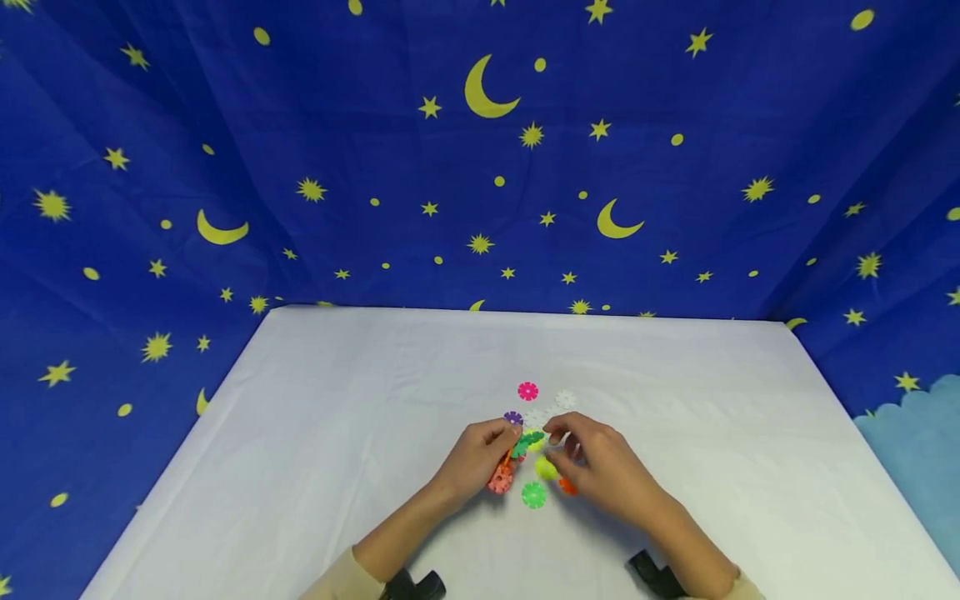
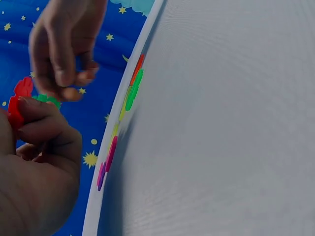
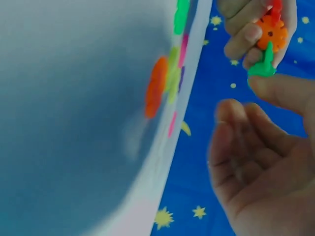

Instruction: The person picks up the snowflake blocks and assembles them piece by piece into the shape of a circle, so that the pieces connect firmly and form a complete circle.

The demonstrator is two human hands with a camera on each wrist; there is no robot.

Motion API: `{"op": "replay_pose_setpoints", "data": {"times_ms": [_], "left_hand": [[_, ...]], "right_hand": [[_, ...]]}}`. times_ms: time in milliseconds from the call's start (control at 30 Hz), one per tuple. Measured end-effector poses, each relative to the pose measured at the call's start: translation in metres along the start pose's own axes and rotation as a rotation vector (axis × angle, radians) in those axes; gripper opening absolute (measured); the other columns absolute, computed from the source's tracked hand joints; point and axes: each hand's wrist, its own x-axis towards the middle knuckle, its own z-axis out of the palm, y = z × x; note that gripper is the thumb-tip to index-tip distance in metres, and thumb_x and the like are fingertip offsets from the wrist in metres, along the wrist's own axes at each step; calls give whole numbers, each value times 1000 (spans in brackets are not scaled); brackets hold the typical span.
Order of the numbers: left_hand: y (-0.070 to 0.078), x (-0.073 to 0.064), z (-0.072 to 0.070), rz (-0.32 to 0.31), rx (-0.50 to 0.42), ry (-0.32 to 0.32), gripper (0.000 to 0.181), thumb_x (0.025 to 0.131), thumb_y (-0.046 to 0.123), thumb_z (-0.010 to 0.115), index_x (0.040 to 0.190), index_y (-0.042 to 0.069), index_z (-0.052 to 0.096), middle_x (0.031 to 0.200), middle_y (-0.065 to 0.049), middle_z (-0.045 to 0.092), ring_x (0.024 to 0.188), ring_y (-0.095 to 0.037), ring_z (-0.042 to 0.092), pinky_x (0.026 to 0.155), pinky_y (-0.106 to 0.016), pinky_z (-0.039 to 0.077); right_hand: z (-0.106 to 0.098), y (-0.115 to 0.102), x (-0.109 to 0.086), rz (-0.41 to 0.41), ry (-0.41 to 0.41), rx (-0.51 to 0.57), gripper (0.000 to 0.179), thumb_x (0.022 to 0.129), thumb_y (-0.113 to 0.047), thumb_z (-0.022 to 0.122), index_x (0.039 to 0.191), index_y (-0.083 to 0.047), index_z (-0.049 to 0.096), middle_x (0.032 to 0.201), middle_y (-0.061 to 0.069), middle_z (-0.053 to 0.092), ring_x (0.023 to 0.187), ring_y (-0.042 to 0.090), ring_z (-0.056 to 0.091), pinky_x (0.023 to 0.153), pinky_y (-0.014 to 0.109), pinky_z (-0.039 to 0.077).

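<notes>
My left hand [image 1: 472, 462] pinches a small chain of notched plastic snowflake discs slotted together. A red disc [image 1: 501, 478] hangs at its lower end, an orange disc [image 3: 272, 33] sits in the middle, and green discs [image 1: 528, 442] point toward the other hand. Just to the right, my right hand [image 1: 600, 462] has loosely bent fingers, with the thumb spread apart from them and nothing between. In the right wrist view its thumb tip overlaps the edge of the green disc [image 3: 263, 69]. Both hands are above the white table [image 1: 360, 375].
Loose discs lie under and beyond the hands: pink [image 1: 528, 391], white [image 1: 566, 399], purple [image 1: 513, 417], yellow [image 1: 546, 469], green [image 1: 534, 495] and orange [image 1: 567, 486]. A blue star-and-moon cloth [image 1: 405, 150] surrounds the table's back and sides.
</notes>
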Motion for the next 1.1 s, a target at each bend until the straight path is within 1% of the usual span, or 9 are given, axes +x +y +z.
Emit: {"op": "replay_pose_setpoints", "data": {"times_ms": [133, 200, 400, 500, 567, 700, 800, 967, 1100], "left_hand": [[0, 0, -1, -1, -38, 18, 36, 100, 28, 53, 73, 4, 54, 64, -2, 56, 52, -9, 46, 50, -20, 39], [0, 1, -1, 13, -30, 21, 36, 99, 29, 54, 73, 4, 54, 64, -2, 55, 52, -9, 45, 51, -21, 38], [4, 2, 0, -5, -62, -5, 36, 100, 30, 53, 76, 3, 54, 67, -3, 59, 54, -11, 47, 51, -20, 39], [4, 2, 0, -26, -83, -5, 34, 101, 27, 51, 77, 3, 54, 68, -4, 61, 54, -11, 50, 50, -20, 40], [5, 1, 1, -36, -93, -3, 34, 101, 26, 51, 78, 2, 53, 69, -5, 62, 54, -11, 51, 49, -20, 41], [4, -1, 2, -54, -118, -12, 32, 101, 23, 49, 78, 1, 52, 69, -5, 62, 53, -10, 52, 47, -20, 42], [3, -1, 2, -61, -119, -16, 30, 101, 23, 49, 78, 2, 53, 68, -5, 62, 54, -10, 52, 50, -20, 42], [0, -2, 2, -78, -83, 12, 28, 99, 23, 52, 77, 5, 54, 68, -4, 62, 56, -10, 52, 54, -20, 42], [0, -1, 2, -85, -84, 37, 24, 98, 23, 53, 81, 5, 55, 69, -4, 62, 59, -11, 53, 56, -22, 43]], "right_hand": [[2, 10, -1, 23, -140, -95, 30, 86, -21, 73, 115, -15, 67, 100, -9, 61, 79, 5, 54, 69, 26, 48], [4, 13, -1, 18, -186, -137, 29, 86, -25, 72, 114, -17, 67, 103, -10, 60, 82, 5, 54, 72, 28, 48], [5, 15, -3, 37, -245, -200, 31, 84, -24, 75, 114, -18, 68, 109, -9, 58, 95, 7, 55, 82, 37, 50], [5, 15, -2, 41, -265, -225, 30, 84, -21, 74, 114, -18, 70, 106, -9, 56, 95, 8, 53, 81, 37, 50], [6, 16, -2, 38, -270, -233, 27, 83, -19, 75, 110, -19, 71, 103, -10, 54, 93, 7, 51, 80, 35, 49], [7, 18, -1, 41, -273, -211, 24, 79, -19, 79, 101, -21, 68, 98, -13, 52, 86, 5, 49, 77, 32, 48], [7, 18, -2, 57, -276, -168, 25, 79, -19, 79, 96, -23, 62, 90, -14, 52, 79, 6, 48, 70, 30, 46], [7, 20, -3, 70, -298, -106, 22, 83, -18, 74, 92, -25, 55, 76, -14, 50, 66, 6, 46, 57, 27, 40], [5, 22, -1, 78, -330, -50, 18, 88, -17, 70, 94, -24, 55, 75, -13, 52, 64, 5, 47, 56, 27, 41]]}}
